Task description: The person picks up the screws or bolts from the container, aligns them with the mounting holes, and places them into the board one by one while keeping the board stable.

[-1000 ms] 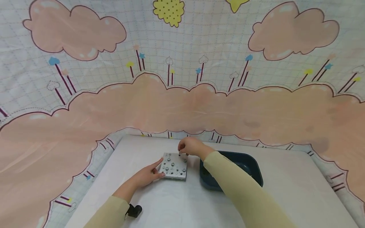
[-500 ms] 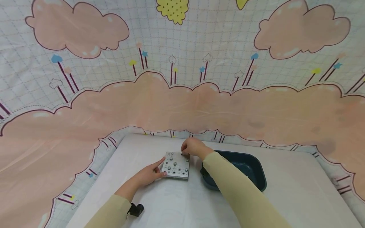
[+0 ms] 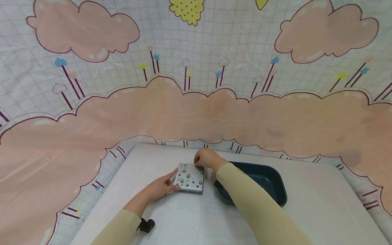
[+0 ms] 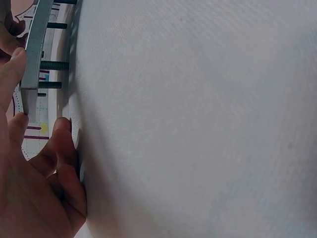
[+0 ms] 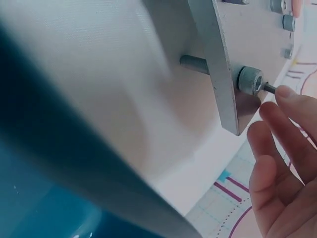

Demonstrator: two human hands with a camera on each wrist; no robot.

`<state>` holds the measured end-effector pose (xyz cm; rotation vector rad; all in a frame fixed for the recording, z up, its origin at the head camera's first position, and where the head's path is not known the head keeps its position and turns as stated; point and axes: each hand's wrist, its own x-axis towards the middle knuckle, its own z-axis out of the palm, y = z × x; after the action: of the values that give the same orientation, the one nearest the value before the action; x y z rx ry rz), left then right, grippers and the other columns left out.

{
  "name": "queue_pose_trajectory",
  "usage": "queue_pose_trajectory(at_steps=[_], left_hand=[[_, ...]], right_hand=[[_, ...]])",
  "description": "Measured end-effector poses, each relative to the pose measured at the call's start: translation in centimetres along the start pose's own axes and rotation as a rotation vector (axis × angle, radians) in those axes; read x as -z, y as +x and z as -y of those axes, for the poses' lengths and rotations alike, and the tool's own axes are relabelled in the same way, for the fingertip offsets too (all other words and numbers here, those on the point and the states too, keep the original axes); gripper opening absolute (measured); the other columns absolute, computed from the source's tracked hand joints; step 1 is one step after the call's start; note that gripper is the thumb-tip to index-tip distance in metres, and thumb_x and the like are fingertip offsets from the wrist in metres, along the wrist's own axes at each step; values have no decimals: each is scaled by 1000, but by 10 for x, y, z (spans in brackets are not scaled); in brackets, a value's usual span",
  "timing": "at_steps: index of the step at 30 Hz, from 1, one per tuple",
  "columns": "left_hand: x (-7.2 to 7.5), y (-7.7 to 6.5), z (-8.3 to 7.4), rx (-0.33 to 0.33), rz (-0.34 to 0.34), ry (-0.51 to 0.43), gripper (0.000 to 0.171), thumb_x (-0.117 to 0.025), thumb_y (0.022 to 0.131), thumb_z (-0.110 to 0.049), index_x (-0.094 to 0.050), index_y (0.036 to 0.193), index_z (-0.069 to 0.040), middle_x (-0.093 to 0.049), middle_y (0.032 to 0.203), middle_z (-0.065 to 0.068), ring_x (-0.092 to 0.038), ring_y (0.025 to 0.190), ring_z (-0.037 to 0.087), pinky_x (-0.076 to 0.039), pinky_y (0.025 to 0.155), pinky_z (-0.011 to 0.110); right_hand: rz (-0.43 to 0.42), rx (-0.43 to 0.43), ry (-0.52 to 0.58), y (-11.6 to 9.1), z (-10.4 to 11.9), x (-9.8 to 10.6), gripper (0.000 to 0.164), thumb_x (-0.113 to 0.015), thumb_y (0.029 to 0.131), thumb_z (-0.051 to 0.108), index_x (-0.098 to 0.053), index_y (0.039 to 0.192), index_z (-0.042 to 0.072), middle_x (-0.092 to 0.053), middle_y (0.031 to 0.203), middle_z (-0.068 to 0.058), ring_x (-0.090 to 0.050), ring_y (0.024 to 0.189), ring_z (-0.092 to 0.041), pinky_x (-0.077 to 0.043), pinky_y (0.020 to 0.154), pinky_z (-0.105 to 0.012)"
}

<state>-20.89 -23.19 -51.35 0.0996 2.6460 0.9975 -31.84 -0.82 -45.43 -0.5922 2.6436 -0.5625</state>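
A square silver metal plate (image 3: pixel 192 177) carries several socket-head bolts and dark holes. Its bolt shanks (image 4: pixel 55 65) stick out beneath it, seen in the left wrist view. My left hand (image 3: pixel 157 188) grips the plate's left side, thumb at the near corner and a finger at the far one. Over the plate's far right corner, my right hand (image 3: pixel 207 158) pinches a thin dark screw (image 5: pixel 270 88) between thumb and index finger. In the right wrist view that screw appears beside a large socket-head bolt (image 5: pixel 251 81); its tip is hidden, so I cannot tell whether it sits in a hole.
Right of the plate stands a dark blue tray (image 3: pixel 277 183), partly covered by my right sleeve; its contents are mostly hidden. A white table (image 3: pixel 180 217) lies underneath, and a patterned curtain (image 3: pixel 196 115) hangs behind it. A black camera (image 3: pixel 147 225) is strapped at my left wrist.
My right hand has lowered slightly toward the plate with the screw, which showed above the surface earlier. The left hand keeps its hold, and the whole head view has shifted a little.
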Motion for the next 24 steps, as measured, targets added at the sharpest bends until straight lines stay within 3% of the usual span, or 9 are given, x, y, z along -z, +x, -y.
queue_pose_trajectory(at_steps=[12,18,24], left_hand=[[-1,3,-8,5,3,12,81,-71,87,-53,-34,155,-31,-53,90,0,-48,73,16,-39,67,33],[-1,4,-6,27,-3,14,83,-71,85,-55,-34,156,-32,-52,91,1,-48,74,17,-38,67,34],[-2,1,-3,28,-13,19,83,-72,86,-53,-34,156,-30,-52,91,2,-48,74,17,-39,66,34]], right_hand=[[-6,1,-57,-7,-6,8,8,-72,92,17,-76,98,18,-64,91,4,-58,79,-13,-49,76,-31],[-8,53,-17,-12,-6,19,18,-72,93,19,-76,110,13,-68,98,4,-59,88,-13,-49,84,-32],[-36,102,40,-23,-8,30,20,-73,92,19,-76,110,12,-68,98,4,-61,89,-12,-51,81,-31]])
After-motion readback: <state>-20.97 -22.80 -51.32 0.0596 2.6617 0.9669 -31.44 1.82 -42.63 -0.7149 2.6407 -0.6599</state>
